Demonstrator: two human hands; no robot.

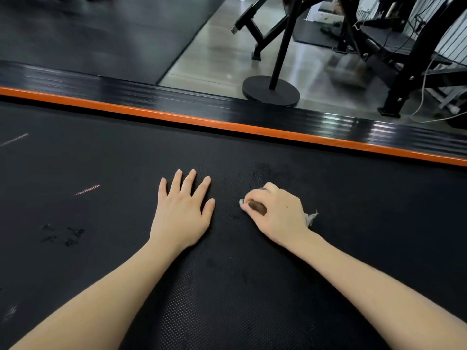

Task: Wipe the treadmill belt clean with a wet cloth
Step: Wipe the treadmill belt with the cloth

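Beneath my hands stretches the black dimpled treadmill belt. My left hand lies flat on it, fingers spread. Just right of it, my right hand curls around a crumpled whitish cloth, pressing it onto the belt.

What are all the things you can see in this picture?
black textured treadmill belt: one, black, fills the lower picture, under both hands
dark smudges: several, darker black, on the belt at the left
orange edge stripe: one, orange, along the belt's far edge
black ribbed side rail: one, black, just beyond the stripe
shiny grey floor: one, grey, beyond the rail
black pole stand with a round base: one, black, on the floor
black metal gym frame: at least one, black, upper right
crumpled whitish cloth: one, whitish, under the right hand
left hand: one, flat on the belt
right hand: one, fingers curled round the cloth
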